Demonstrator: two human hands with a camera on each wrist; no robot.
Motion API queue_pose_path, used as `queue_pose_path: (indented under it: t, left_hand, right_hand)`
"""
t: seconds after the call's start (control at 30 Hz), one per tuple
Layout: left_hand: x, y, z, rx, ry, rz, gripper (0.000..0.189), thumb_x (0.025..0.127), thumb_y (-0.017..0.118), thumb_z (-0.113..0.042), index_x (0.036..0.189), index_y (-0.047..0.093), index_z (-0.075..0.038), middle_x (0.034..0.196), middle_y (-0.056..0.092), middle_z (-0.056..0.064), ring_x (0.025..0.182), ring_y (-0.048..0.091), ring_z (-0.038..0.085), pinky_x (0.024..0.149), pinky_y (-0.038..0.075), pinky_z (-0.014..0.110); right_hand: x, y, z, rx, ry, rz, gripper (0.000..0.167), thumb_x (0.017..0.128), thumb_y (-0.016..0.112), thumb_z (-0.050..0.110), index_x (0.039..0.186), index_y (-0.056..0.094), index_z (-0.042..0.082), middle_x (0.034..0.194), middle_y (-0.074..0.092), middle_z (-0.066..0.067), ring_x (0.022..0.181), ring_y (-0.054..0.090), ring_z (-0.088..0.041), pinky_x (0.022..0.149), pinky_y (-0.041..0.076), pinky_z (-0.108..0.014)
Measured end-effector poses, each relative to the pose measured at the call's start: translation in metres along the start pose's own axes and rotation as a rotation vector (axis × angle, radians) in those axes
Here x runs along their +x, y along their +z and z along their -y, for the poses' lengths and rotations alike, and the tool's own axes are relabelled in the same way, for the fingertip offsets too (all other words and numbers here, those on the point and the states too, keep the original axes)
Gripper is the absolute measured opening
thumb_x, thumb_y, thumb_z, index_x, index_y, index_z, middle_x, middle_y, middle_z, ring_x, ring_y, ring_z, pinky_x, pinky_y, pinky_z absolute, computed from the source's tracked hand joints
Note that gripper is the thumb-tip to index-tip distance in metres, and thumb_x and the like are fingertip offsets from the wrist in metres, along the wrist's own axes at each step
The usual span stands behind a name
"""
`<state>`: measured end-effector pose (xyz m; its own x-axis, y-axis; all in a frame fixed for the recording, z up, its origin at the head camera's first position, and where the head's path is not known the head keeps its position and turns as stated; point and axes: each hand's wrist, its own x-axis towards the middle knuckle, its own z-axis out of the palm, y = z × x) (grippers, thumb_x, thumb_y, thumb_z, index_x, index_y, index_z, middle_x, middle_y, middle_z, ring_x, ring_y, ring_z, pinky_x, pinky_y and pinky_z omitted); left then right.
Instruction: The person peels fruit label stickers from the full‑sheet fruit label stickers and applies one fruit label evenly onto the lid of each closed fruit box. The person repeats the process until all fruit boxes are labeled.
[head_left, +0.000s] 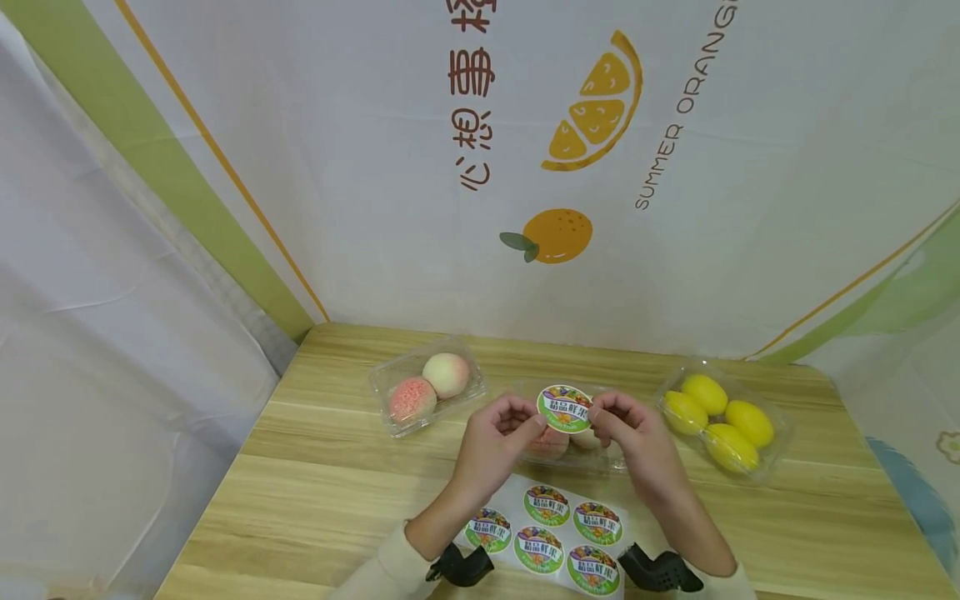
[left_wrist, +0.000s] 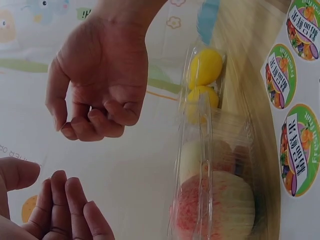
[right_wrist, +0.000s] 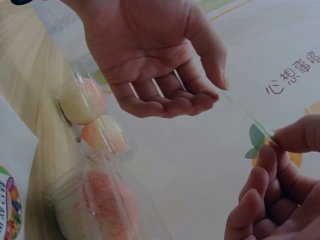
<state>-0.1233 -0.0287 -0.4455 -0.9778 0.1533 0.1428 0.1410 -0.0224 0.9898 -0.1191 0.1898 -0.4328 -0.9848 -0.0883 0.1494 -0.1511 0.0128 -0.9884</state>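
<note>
Between both hands, a round fruit sticker (head_left: 564,409) is stretched flat above a clear plastic box. My left hand (head_left: 491,442) pinches its left edge and my right hand (head_left: 651,446) pinches its right edge. Seen from the right wrist, the sticker (right_wrist: 257,122) is almost edge-on, with the left hand (right_wrist: 155,60) at one end and the right hand (right_wrist: 280,195) at the other. Under the hands, the box holds peaches (left_wrist: 215,205), partly hidden in the head view. A white sheet of several matching stickers (head_left: 540,548) lies nearer the body.
Back left on the wooden table (head_left: 300,483) stands a clear box with two peaches (head_left: 412,400). To the right is another clear box with several lemons (head_left: 729,447). A printed white curtain (head_left: 390,208) hangs behind the table's far edge.
</note>
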Motion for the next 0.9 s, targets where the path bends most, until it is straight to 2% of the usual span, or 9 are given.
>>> queue_pose_path:
  t: [0.2,0.33,0.5,0.63,0.8,0.9]
  left_hand:
    - [0.006,-0.003,-0.002,0.017,-0.005,0.026,0.015,0.103,0.075,-0.013,0.106,0.074,0.002,0.095,0.072,0.004,0.084,0.066,0.015,0.074,0.054,0.023]
    - [0.010,-0.003,-0.005,0.040,0.013,0.028,0.016,0.102,0.076,-0.014,0.102,0.075,0.002,0.090,0.071,0.003,0.081,0.064,0.013,0.072,0.052,0.022]
    - [0.015,-0.003,-0.007,0.082,0.019,0.044,0.015,0.101,0.077,-0.013,0.098,0.074,0.001,0.085,0.070,0.000,0.077,0.063,0.011,0.070,0.051,0.023]
    - [0.020,-0.003,-0.008,0.118,0.029,0.082,0.012,0.101,0.076,-0.011,0.097,0.075,0.000,0.083,0.070,0.000,0.074,0.062,0.010,0.068,0.051,0.023]
    - [0.026,-0.003,-0.008,0.186,0.037,0.111,0.010,0.101,0.074,-0.011,0.094,0.076,-0.004,0.081,0.071,0.000,0.071,0.061,0.009,0.067,0.050,0.023]
    - [0.030,-0.002,-0.006,0.240,0.037,0.116,0.010,0.100,0.073,-0.012,0.093,0.077,-0.005,0.080,0.071,-0.002,0.071,0.062,0.008,0.068,0.051,0.024]
  right_hand:
    - [0.001,-0.006,0.003,-0.028,-0.015,0.029,0.011,0.106,0.063,-0.002,0.100,0.063,-0.012,0.081,0.058,-0.005,0.074,0.053,-0.022,0.067,0.050,-0.029]
    - [0.002,-0.008,0.003,-0.041,-0.011,0.048,0.012,0.107,0.064,-0.001,0.101,0.064,-0.011,0.082,0.058,-0.004,0.074,0.053,-0.023,0.067,0.050,-0.028]
    - [0.005,-0.012,0.005,-0.068,0.031,0.055,0.014,0.107,0.064,0.002,0.103,0.065,-0.011,0.082,0.058,-0.003,0.075,0.053,-0.024,0.068,0.048,-0.028]
    - [0.010,-0.015,0.006,-0.112,0.081,0.036,0.016,0.107,0.067,0.006,0.104,0.067,-0.010,0.086,0.060,-0.004,0.079,0.054,-0.024,0.068,0.047,-0.028]
    - [0.014,-0.019,0.005,-0.210,0.142,-0.001,0.019,0.107,0.071,0.014,0.104,0.071,-0.005,0.093,0.065,-0.007,0.085,0.056,-0.022,0.069,0.046,-0.027]
    - [0.017,-0.020,0.003,-0.267,0.162,-0.016,0.020,0.107,0.073,0.017,0.104,0.073,-0.003,0.095,0.067,-0.007,0.089,0.059,-0.024,0.073,0.049,-0.028]
